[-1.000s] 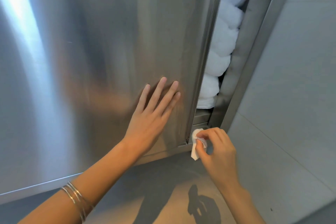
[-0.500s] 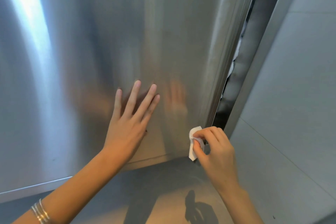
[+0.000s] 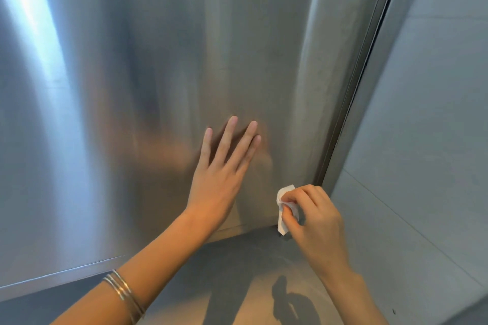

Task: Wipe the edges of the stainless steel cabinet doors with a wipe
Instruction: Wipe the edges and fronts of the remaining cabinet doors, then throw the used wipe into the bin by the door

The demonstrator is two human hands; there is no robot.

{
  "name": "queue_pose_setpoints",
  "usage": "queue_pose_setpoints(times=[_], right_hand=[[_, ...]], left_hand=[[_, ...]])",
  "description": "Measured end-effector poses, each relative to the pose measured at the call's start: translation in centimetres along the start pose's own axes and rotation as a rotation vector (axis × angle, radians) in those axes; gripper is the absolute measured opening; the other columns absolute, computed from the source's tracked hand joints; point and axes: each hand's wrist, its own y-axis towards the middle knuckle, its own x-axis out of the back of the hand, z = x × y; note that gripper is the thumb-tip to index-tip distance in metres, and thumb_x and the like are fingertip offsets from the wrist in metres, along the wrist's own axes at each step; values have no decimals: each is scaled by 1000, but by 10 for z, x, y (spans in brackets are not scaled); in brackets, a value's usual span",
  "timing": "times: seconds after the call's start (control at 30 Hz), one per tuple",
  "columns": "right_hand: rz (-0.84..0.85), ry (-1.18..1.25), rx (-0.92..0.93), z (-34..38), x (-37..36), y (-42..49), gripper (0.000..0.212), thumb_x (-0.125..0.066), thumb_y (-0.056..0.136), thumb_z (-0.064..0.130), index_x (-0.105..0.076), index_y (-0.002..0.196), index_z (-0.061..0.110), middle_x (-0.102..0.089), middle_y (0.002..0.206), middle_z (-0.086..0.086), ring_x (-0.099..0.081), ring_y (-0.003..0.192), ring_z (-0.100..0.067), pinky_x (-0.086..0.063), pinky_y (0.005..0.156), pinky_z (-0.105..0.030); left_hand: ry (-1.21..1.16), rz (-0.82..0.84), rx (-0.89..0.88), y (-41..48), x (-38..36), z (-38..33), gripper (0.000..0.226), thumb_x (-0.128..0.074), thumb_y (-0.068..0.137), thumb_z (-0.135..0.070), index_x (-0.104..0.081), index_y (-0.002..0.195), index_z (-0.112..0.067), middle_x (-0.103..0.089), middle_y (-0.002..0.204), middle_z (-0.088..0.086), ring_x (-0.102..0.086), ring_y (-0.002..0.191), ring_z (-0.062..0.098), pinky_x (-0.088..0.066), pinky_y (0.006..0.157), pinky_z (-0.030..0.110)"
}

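- Grey wall (image 3: 422, 140) filling the right side, crossed by thin pale seams, one slanting down toward the lower right corner.
- Small dark speck (image 3: 393, 311) low on that wall, near the bottom edge.
- Grey floor (image 3: 237, 266) along the bottom, lit with a warm patch and crossed by dark shadows (image 3: 293, 301).
- Thin silver bangles (image 3: 124, 290), several stacked close together, at the lower left.
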Motion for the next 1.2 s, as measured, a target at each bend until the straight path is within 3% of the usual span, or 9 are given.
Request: queue_pose_setpoints(times=[0.23, 0.4, 0.5, 0.63, 0.8, 0.97, 1.13, 1.2], right_hand=[[29, -6, -24, -2, 0, 0, 22, -76, 69, -1, -62, 74, 14, -57, 77, 6, -48, 72, -12, -37, 60, -22], [33, -35, 4, 1, -5, 4, 26, -76, 64, -7, -60, 71, 11, -57, 76, 5, -49, 69, -16, -39, 59, -24], [66, -44, -8, 0, -4, 3, 26, -74, 61, -9, -59, 70, 11, -57, 76, 6, -46, 69, -14, -36, 58, -22], [114, 12, -109, 5, 6, 1, 15, -67, 66, -3, -60, 69, 10, -58, 75, 4, -49, 69, -17, -36, 60, -22], [259, 77, -216, 37, 43, 19, 10, -62, 69, 2, -60, 72, 11, -59, 78, 3, -53, 71, -19, -41, 63, -27], [393, 14, -277, 79, 102, 52, 19, -70, 63, -4, -62, 70, 11, -60, 73, -2, -58, 68, -26, -47, 55, -31], [556, 11, -348, 120, 182, 95, 19, -74, 62, -5, -64, 72, 9, -62, 73, -4, -59, 67, -28, -50, 54, -36], [600, 8, -372, 135, 215, 117, 19, -74, 63, -4, -65, 73, 9, -63, 74, -4, -60, 69, -28, -51, 56, -35]], left_hand=[[-13, 42, 23, 3, 1, -3, 114, -77, 76, -33, 4, 154, -11, 9, 161, 9, 10, 146, 39, 8, 114, 61], [-10, 85, 24, 3, 0, -4, 114, -74, 80, -30, 11, 153, -10, 20, 160, 11, 24, 143, 43, 15, 113, 61], [-73, 13, 7, 2, 1, -2, 101, -72, 76, -15, -9, 155, -12, -1, 162, 7, 4, 147, 36, 5, 116, 58], [-173, -63, -66, -5, 10, 7, 71, -53, 76, 3, -44, 145, -11, -28, 157, 8, -18, 145, 37, -16, 116, 57], [-410, 256, -117, -17, 51, 25, 65, -68, 64, 4, -62, 128, -5, -49, 144, 17, -44, 134, 40, -46, 101, 53], [-528, 713, -126, -2, 118, 59, 68, -88, 50, -7, -70, 115, -4, -68, 113, 19, -66, 104, 37, -55, 84, 44], [-635, 798, -133, 33, 202, 96, 61, -90, 55, -14, -71, 111, -4, -71, 103, 17, -68, 100, 36, -54, 86, 46], [-665, 828, -158, 52, 238, 110, 60, -84, 70, -28, -65, 123, -7, -67, 116, 15, -62, 113, 33, -48, 98, 45]])
